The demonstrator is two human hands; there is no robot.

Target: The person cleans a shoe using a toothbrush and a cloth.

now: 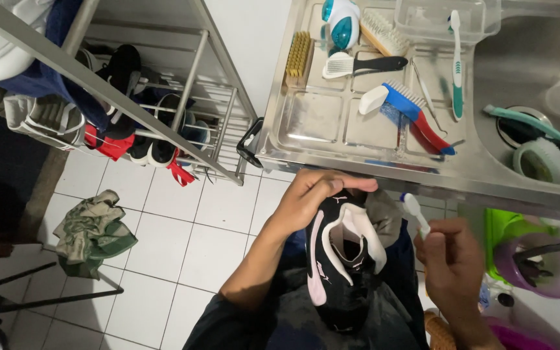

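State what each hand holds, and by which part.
Left hand grips the black sneaker at one end. Right hand holds a white brush by its handle.

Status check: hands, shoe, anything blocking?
Left hand grips black sneaker. Right hand holds small white brush, beside shoe. Nothing between them.

White tiled floor (183, 227), white wall (247, 39), metal shoe rack (163, 110), steel sink counter (332, 123), crumpled green cloth (92, 233) underfoot

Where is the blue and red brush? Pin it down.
The blue and red brush lies on the steel drainboard, right of centre, between the black-handled brush and the green toothbrush.
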